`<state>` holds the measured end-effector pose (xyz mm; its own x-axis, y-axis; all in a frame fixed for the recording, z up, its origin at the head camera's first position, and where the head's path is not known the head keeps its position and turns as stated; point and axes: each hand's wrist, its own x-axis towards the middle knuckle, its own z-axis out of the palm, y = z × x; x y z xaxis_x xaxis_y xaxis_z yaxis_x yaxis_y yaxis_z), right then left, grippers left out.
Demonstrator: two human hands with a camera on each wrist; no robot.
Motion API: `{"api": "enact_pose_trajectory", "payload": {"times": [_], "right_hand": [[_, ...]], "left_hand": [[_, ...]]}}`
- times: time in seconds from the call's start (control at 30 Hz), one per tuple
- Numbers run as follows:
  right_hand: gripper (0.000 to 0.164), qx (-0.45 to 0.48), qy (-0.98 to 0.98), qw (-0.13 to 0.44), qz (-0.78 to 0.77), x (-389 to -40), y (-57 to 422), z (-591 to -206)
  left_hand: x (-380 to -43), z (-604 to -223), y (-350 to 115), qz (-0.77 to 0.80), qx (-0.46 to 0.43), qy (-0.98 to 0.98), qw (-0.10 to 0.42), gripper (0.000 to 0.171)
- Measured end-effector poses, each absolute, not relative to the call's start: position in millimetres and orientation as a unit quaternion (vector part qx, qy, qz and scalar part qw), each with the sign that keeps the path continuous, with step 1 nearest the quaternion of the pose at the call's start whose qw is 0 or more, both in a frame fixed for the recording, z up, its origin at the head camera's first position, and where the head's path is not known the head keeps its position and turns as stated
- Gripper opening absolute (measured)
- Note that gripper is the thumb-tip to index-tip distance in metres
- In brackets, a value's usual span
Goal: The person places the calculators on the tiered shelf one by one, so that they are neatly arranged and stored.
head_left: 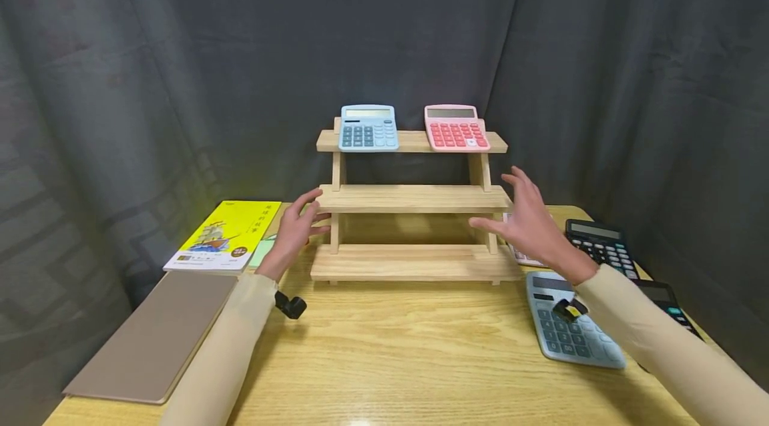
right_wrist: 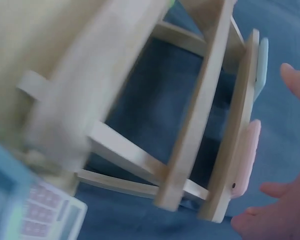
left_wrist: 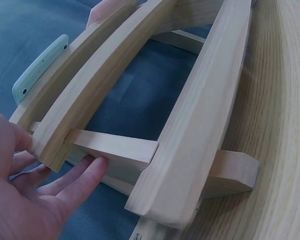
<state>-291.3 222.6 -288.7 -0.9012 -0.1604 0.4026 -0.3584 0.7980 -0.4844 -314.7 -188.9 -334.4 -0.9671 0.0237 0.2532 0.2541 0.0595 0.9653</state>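
A three-tier wooden stand (head_left: 414,199) stands at the middle of the table. On its top tier lean a light blue calculator (head_left: 368,127) and a pink calculator (head_left: 456,127). My left hand (head_left: 293,232) grips the left end of the middle tier, with digits above and below the board; the left wrist view shows fingertips (left_wrist: 97,167) against the side support. Beyond the stand's right end, my right hand (head_left: 529,222) has its thumb and fingers spread, holding nothing. In the right wrist view a gap separates the right hand (right_wrist: 285,205) from the wood.
Right of the stand lie a grey-blue calculator (head_left: 571,329), black calculators (head_left: 601,246) and a partly hidden white calculator with pink keys (right_wrist: 47,212). At left are a yellow book (head_left: 225,232) and a brown notebook (head_left: 156,332). Dark curtains (head_left: 360,25) hang behind.
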Motion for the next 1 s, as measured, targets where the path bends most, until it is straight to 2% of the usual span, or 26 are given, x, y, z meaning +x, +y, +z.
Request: {"api": "enact_pose_trajectory", "payload": {"times": [0.43, 0.73, 1.0], "right_hand": [[0.121, 0.108, -0.941, 0.154, 0.282, -223.8, 270.2, -335.9], [0.128, 0.075, -0.959, 0.065, 0.264, -191.5, 305.5, -362.3], [0.133, 0.049, -0.970, 0.027, 0.238, -177.2, 327.1, -389.1]], "left_hand": [[-321.1, -336.9, -189.6, -0.685, -0.096, -0.717, 0.083, 0.046], [-341.4, -355.0, -192.5, -0.679, -0.104, -0.720, 0.097, 0.047], [-339.9, -356.9, -195.1, -0.686, -0.101, -0.714, 0.098, 0.047]]}}
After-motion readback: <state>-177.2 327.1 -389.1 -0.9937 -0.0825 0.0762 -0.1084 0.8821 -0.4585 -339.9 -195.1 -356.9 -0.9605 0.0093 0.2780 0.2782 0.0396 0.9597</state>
